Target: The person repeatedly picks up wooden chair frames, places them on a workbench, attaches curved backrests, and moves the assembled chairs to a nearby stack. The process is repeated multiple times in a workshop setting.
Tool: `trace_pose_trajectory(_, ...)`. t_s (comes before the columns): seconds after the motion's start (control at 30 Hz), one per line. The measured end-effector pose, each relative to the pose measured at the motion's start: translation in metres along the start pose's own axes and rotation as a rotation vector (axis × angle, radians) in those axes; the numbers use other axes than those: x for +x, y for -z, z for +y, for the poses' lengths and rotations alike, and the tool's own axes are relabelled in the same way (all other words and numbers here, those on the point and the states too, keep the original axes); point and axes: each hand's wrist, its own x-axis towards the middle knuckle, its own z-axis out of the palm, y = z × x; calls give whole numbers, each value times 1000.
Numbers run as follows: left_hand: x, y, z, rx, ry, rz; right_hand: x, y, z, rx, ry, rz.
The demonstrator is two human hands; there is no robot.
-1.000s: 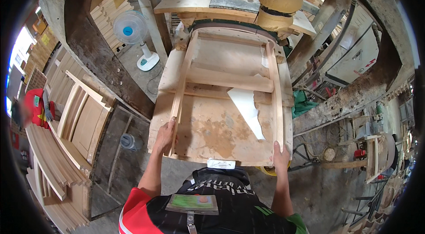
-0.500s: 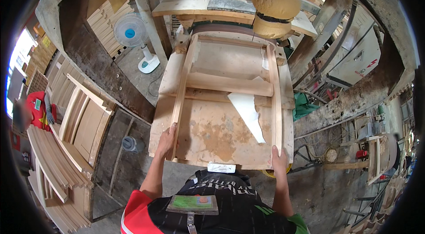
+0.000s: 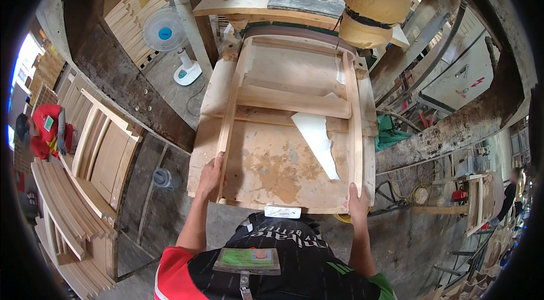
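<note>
A light wooden frame (image 3: 293, 101) lies flat on a stained plywood worktop (image 3: 277, 169). It has two long side rails, a crosspiece in the middle and a curved rail at the far end, which lies against a brown curved band (image 3: 300, 33). My left hand (image 3: 211, 177) is closed round the near end of the left rail. On the right rail's near end my right hand (image 3: 357, 202) is closed, thumb on top. A torn white sheet of paper (image 3: 316, 144) lies on the worktop between the rails, its far end beneath the crosspiece.
A yellow, padded machine part (image 3: 375, 8) hangs at the far right of the worktop. Heavy metal posts (image 3: 122, 67) flank both sides. A fan (image 3: 164, 32) stands beyond the left post. Curved wood pieces (image 3: 68, 203) are stacked left, near a person in red (image 3: 48, 130).
My view has shifted slightly, so the machine part appears further right. Both hands keep their grip, and the frame stays against the band. The person in red has shifted at the left.
</note>
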Motion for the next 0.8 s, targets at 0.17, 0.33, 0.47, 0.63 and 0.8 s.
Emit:
trace_pose_trajectory(0.17, -3, 0, 2, -15, -23, 10, 1, -1, 5, 17, 69, 26)
trace_pose_trajectory(0.33, 0, 3, -2, 42, -37, 9, -2, 4, -1, -50, 9, -13)
trace_pose_trajectory(0.47, 5, 4, -12, 71, -49, 41, -8, -4, -11, -69, -18, -21)
trace_pose_trajectory(0.63, 7, -2, -12, 73, -74, 4, -2, 1, 1, -115, -11, -46)
trace_pose_trajectory(0.8, 7, -3, -13, 22, -60, -9, 0, 1, 3, -71, -32, -80)
